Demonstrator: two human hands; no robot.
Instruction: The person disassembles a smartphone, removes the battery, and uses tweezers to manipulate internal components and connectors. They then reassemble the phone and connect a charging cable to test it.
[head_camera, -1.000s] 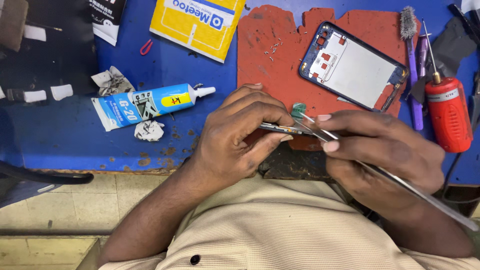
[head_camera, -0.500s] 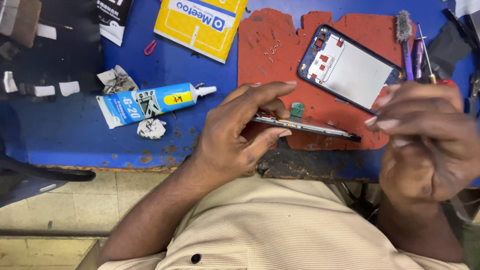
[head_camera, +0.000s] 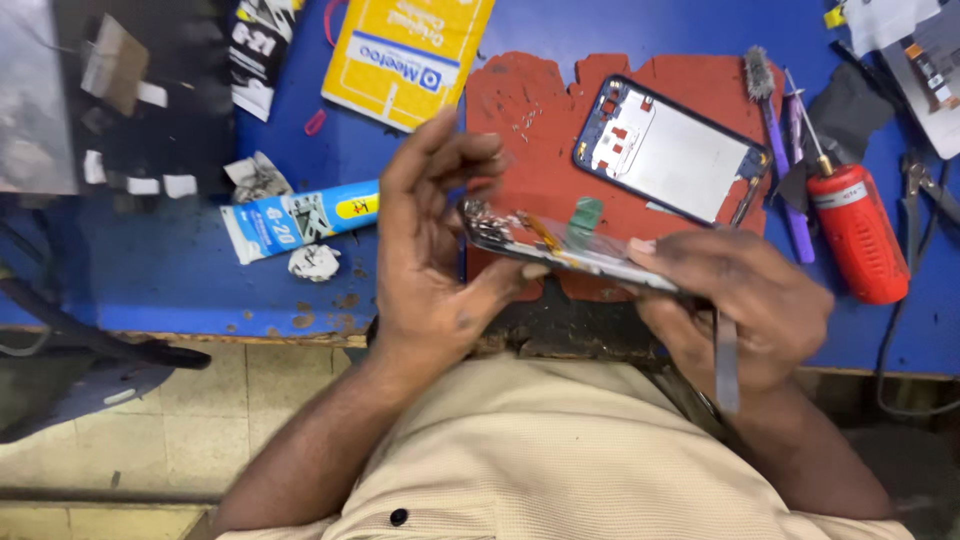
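Observation:
My left hand (head_camera: 430, 250) and my right hand (head_camera: 745, 300) hold a thin phone screen panel (head_camera: 560, 243) edge-on between them, over the near edge of a red mat (head_camera: 530, 150). A small green tab sticks up from the panel. My left thumb presses the panel's left end, with the fingers spread above it. My right hand grips the panel's right end and also holds grey metal tweezers (head_camera: 726, 370) that point down toward me. A phone frame (head_camera: 665, 150) with its white inner plate facing up lies on the mat beyond my hands.
A blue glue tube (head_camera: 295, 218) and crumpled paper scraps lie left on the blue bench (head_camera: 150, 280). A yellow packet (head_camera: 405, 55) sits at the back. A red tool (head_camera: 855, 230), a brush and purple tools stand to the right of the mat.
My right hand came back from the right and took the panel's right end, tweezers now pointing down. My left hand opened its fingers and tilted the panel up.

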